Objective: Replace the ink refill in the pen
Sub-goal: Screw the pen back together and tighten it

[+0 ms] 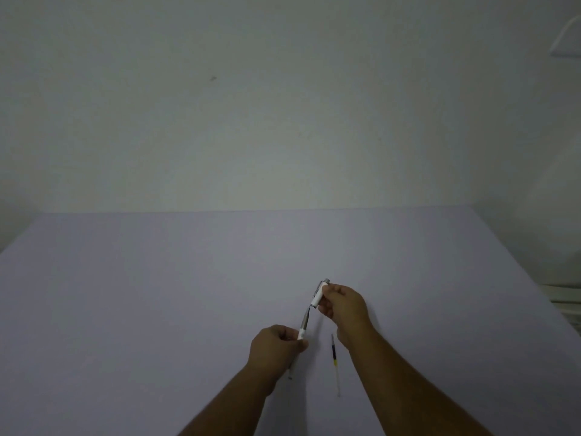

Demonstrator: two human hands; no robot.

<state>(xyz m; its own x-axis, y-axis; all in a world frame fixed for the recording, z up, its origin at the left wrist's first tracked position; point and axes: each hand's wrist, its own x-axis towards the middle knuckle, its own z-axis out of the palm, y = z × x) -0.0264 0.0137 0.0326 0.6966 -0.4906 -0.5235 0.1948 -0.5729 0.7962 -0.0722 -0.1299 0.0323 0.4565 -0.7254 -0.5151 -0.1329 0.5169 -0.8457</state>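
Observation:
The white pen is in two parts above the pale table (157, 294). My right hand (344, 305) grips the upper barrel (318, 297), which has a grey push button at its far end. My left hand (273, 346) holds the lower barrel (303, 328), white with a grey grip section. The two halves almost meet end to end, a thin refill bridging the gap. A loose ink refill (334, 361) with dark ink and a yellow band lies flat on the table just below my right wrist. Another thin refill end (290, 372) sticks out under my left hand.
The table runs back to a plain white wall (283, 105). Its right edge slants down at the right, with white objects (566, 297) beyond it. A white fixture (566, 39) sits high on the right wall.

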